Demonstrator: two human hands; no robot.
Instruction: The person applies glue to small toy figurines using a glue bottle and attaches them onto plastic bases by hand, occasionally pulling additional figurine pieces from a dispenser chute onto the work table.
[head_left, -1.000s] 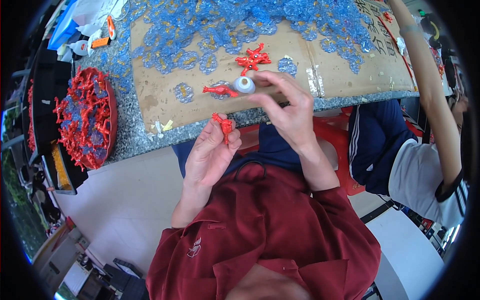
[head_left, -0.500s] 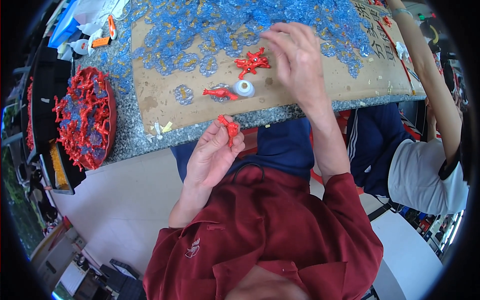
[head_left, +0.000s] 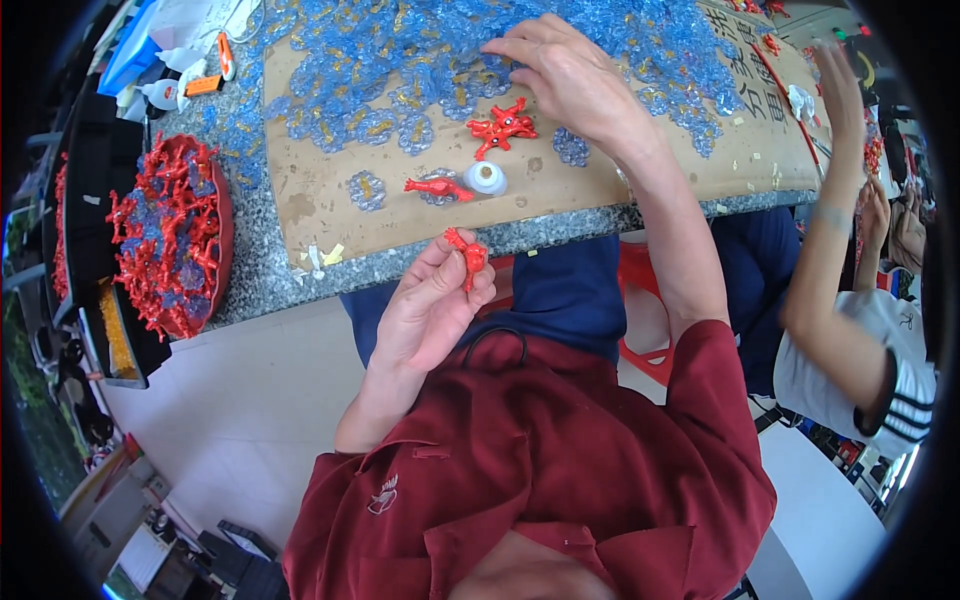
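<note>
Left hand [head_left: 425, 312]: thumb and fingers clamped on one red figure [head_left: 474, 262], just off the table's near edge; gripped by its lower part, I judge, to keep it steady with the upper end exposed.
Right hand [head_left: 572, 85]: thumb and fingers apart, over the front of the blue disc pile [head_left: 390, 60]; contact with a disc cannot be told.
White bottle [head_left: 486, 178]: one, upright on the cardboard sheet [head_left: 330, 225], apparently kept near the edge for easy reach.
Second red figure [head_left: 432, 187]: one, lying across a blue disc beside the bottle.
Red cluster [head_left: 502, 128]: one, behind the bottle; its pieces overlap, number uncertain.
Loose discs: two clear of the pile, one at left [head_left: 366, 190], one below the right wrist [head_left: 571, 148].
Red tray [head_left: 226, 240]: one, at far left, heaped beyond counting, probably set aside to free working space.
</note>
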